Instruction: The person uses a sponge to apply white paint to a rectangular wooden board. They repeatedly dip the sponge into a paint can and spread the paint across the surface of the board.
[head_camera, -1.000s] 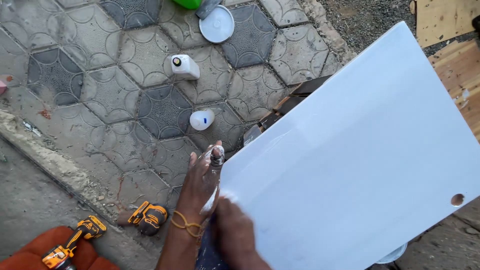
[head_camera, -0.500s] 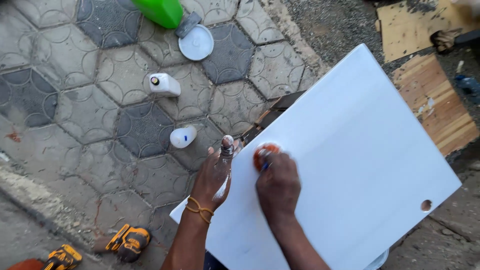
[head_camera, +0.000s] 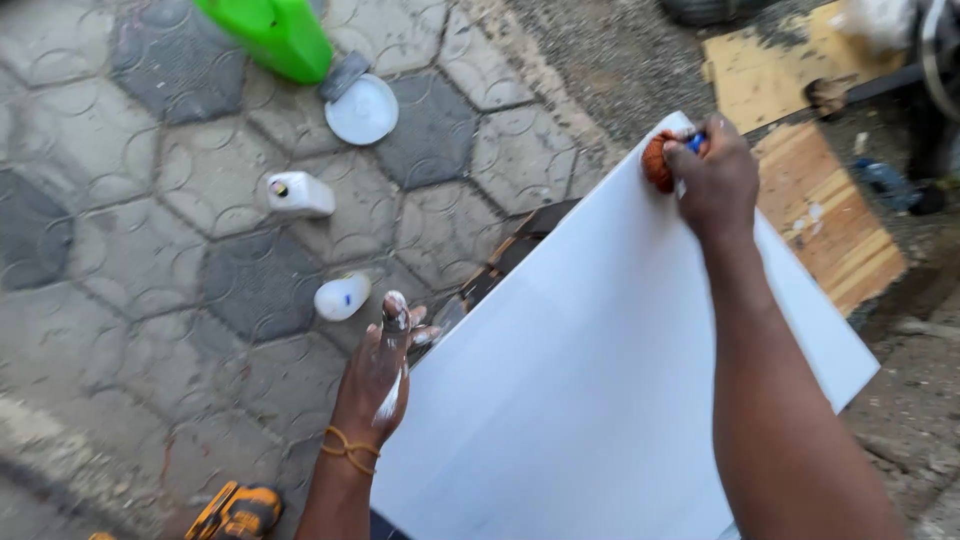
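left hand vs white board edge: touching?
Touching. The head view shows the left hand pressed along the left edge of the white board, paint-smeared fingers against it, with no gap visible.

Outdoor work yard; hexagonal paving (head_camera: 150, 250); plywood scraps (head_camera: 830, 230); power tool (head_camera: 238, 512).
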